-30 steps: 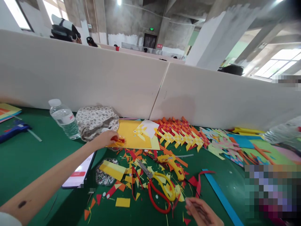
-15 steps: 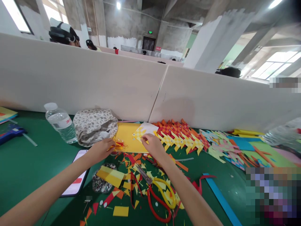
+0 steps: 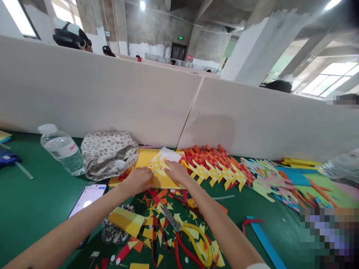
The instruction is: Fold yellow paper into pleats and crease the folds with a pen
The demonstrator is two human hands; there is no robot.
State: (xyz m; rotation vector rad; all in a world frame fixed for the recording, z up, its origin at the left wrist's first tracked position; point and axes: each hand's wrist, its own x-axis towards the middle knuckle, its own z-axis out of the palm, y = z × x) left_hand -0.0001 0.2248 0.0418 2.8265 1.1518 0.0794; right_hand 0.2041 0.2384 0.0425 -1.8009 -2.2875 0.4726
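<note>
Right fingers (image 3: 171, 166) beside yellow fish (image 3: 157, 163) (contact unclear)

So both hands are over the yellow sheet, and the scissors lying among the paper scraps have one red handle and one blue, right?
Not quite: the head view shows the scissors with one red handle and one yellow. The left hand and right hand are over the yellow sheet, and the scissors do lie among paper scraps.

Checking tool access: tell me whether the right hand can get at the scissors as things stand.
Likely yes: nothing seems to lie over the scissors, which sit closer in than the right hand. The hand would need to leave the yellow paper fish and draw back.
</note>
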